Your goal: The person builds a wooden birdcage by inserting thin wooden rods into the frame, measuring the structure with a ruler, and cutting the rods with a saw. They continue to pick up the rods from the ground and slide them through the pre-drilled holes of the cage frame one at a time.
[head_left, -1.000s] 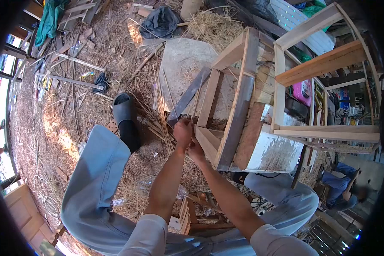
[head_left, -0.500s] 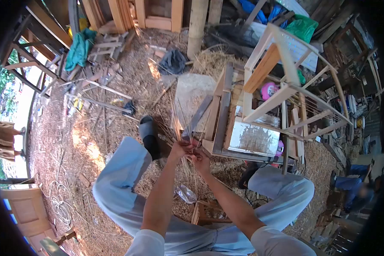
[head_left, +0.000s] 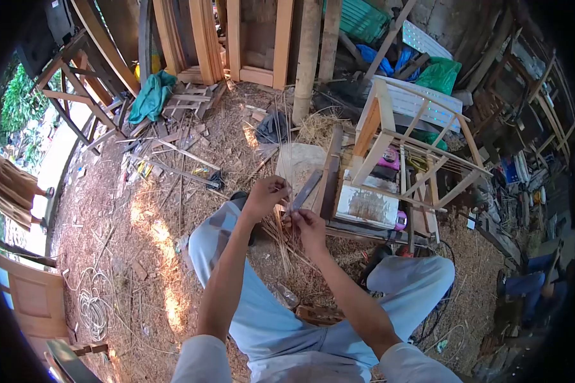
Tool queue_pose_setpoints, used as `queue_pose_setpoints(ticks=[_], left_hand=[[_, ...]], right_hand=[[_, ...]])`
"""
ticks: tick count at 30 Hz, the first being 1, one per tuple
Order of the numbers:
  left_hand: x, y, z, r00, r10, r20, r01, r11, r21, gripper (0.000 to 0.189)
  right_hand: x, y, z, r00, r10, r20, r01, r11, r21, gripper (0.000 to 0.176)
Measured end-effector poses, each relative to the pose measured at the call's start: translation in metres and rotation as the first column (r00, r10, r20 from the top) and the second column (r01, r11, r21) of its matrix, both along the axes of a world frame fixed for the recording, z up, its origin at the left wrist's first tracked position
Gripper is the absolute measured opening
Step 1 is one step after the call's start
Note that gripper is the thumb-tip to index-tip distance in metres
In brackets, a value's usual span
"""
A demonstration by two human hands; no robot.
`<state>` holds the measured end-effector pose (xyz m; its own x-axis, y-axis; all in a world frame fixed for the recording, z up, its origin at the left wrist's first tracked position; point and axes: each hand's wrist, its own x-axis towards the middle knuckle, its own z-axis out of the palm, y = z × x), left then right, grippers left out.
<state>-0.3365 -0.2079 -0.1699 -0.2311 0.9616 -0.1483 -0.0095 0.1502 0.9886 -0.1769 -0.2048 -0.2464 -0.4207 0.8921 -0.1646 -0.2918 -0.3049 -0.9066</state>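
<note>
Between my knees, a few thin, pale, cane-like strips (head_left: 287, 150) rise upright from my hands. My left hand (head_left: 264, 198) is closed, thumb and fingers pinching near the strips. Just below and to its right, my right hand (head_left: 309, 228) pinches at their lower part; its fingertips hide the exact hold. A looser bundle of similar strips (head_left: 281, 242) lies beneath on the ground. Close beyond the right hand a flat dark wooden slat (head_left: 306, 189) leans toward the workbench (head_left: 331, 182).
A wooden chair frame (head_left: 384, 115) rests tilted on the bench, above a paint-worn white board (head_left: 367, 205). A coil of cane-like strands (head_left: 94, 313) lies on the left floor. One person (head_left: 13, 188) stands far left; another person (head_left: 524, 287) is at the right edge.
My hands have moved up and slightly apart, the left rising more. The strips now point straight up. My left knee has shifted inward, and the view has tilted upward.
</note>
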Motion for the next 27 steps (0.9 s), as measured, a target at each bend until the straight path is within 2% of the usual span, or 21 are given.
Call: queue_pose_setpoints(ticks=[2, 4, 6, 9, 12, 17, 19, 20, 23, 25, 26, 27], left_hand=[[0.005, 0.004, 0.006, 0.999, 0.049, 0.02, -0.051, 0.988, 0.147, 0.016], [0.005, 0.015, 0.002, 0.999, 0.028, 0.015, -0.03, 0.985, 0.169, 0.015], [0.007, 0.019, 0.002, 0.992, 0.037, 0.121, -0.061, 0.977, 0.203, 0.015], [0.01, 0.023, 0.003, 0.989, 0.038, 0.14, -0.069, 0.971, 0.229, 0.017], [0.014, 0.028, 0.005, 0.984, 0.054, 0.171, -0.095, 0.966, 0.241, 0.019], [0.013, 0.038, -0.004, 0.978, 0.047, 0.204, -0.104, 0.954, 0.28, 0.019], [0.014, 0.041, -0.001, 0.986, 0.068, 0.155, -0.111, 0.951, 0.288, 0.019], [0.014, 0.042, 0.0, 0.986, 0.067, 0.155, -0.11, 0.951, 0.289, 0.019], [0.014, 0.04, -0.003, 0.987, 0.075, 0.14, -0.111, 0.955, 0.275, 0.02], [0.012, 0.038, -0.013, 0.989, 0.122, 0.088, -0.13, 0.987, 0.092, 0.02], [0.013, 0.036, -0.018, 0.991, 0.107, 0.086, -0.115, 0.989, 0.094, 0.02], [0.014, 0.035, -0.024, 0.989, 0.127, 0.074, -0.129, 0.992, 0.018, 0.02]], right_hand=[[0.001, 0.012, 0.009, 0.999, -0.041, 0.027, 0.04, 0.998, 0.042, 0.016], [0.004, 0.02, 0.033, 0.987, -0.056, 0.15, 0.032, 0.987, 0.156, 0.016], [0.002, 0.024, 0.037, 0.988, -0.099, 0.116, 0.082, 0.986, 0.146, 0.014], [0.006, 0.03, 0.045, 0.989, -0.127, 0.077, 0.111, 0.976, 0.188, 0.013], [0.01, 0.033, 0.051, 0.959, -0.139, 0.249, 0.039, 0.929, 0.367, 0.011], [0.01, 0.044, 0.042, 0.97, -0.148, 0.192, 0.082, 0.945, 0.317, 0.015], [0.01, 0.046, 0.043, 0.984, -0.152, 0.088, 0.135, 0.977, 0.168, 0.017], [0.01, 0.048, 0.043, 0.984, -0.152, 0.088, 0.136, 0.976, 0.168, 0.017], [0.012, 0.051, 0.041, 0.983, -0.147, 0.109, 0.13, 0.98, 0.151, 0.016], [0.013, 0.055, 0.038, 0.898, -0.24, 0.368, 0.052, 0.89, 0.453, 0.014], [0.015, 0.054, 0.037, 0.896, -0.254, 0.365, 0.066, 0.888, 0.455, 0.014], [0.016, 0.052, 0.039, 0.865, -0.268, 0.423, 0.038, 0.877, 0.478, 0.013]])
